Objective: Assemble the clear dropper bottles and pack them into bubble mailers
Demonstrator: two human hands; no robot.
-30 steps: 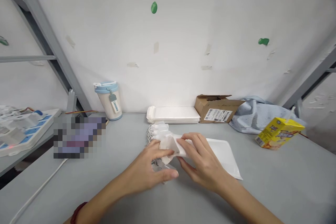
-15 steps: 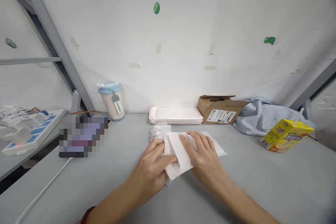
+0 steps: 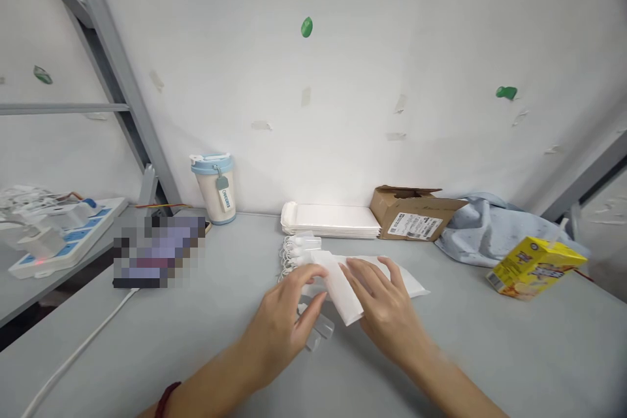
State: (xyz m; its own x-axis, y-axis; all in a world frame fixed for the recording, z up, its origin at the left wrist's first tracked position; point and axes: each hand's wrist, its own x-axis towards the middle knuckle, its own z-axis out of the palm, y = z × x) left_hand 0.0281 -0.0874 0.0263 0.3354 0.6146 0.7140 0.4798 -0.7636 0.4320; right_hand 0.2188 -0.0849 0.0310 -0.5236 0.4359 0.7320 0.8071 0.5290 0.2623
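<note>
A white padded envelope (image 3: 337, 286) is in front of me, its left end folded over into a flap. My right hand (image 3: 386, 307) lies over it with fingers bent on the folded part, holding it. At the fold's left edge is my left hand (image 3: 294, 313), thumb and forefinger apart in a curve; the forefinger tip is at the envelope's upper edge. Small clear plastic pieces with white loops (image 3: 298, 248) lie in a row just behind the envelope. A few more clear pieces (image 3: 321, 330) rest beneath my left hand, partly hidden.
Against the wall are a stack of white envelopes (image 3: 333, 219), an open cardboard box (image 3: 416, 215) and a pale blue cloth (image 3: 480, 228). A yellow drink carton (image 3: 533, 268) stands right. To the left are a tumbler (image 3: 215, 192), a blurred phone (image 3: 161, 251) on a cable and a power strip (image 3: 73, 235).
The envelope's left end has been folded over to the right. My left thumb has come out of it and the left hand has loosened. Clear pieces under it now show.
</note>
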